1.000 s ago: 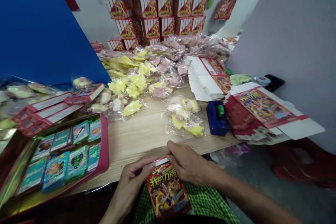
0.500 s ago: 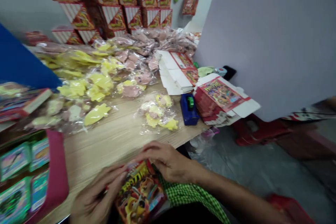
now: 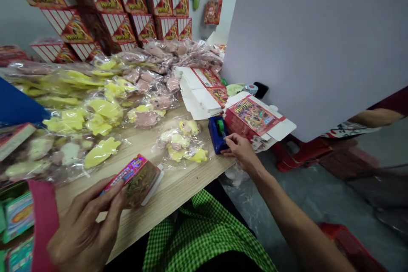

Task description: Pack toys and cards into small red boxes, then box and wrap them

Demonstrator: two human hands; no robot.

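Note:
My left hand (image 3: 84,225) is wrapped around a small red printed box (image 3: 135,178), holding it tilted over the near edge of the wooden table (image 3: 178,178). My right hand (image 3: 239,146) is stretched out to the right, its fingers pinched at the blue tape dispenser (image 3: 217,135) with a green roll. A clear bag of yellow and pink toys (image 3: 180,142) lies between the two hands.
Heaps of bagged yellow and pink toys (image 3: 105,102) cover the table's back. Flat red cartons (image 3: 253,117) and white ones (image 3: 199,89) lie right of the dispenser. A pink tray of card packs (image 3: 19,216) sits at left. Red boxes (image 3: 127,4) are stacked behind.
My right hand let go of the red box and reached right to the tape dispenser. My left hand lifted the box up over the table. The view swung to the right.

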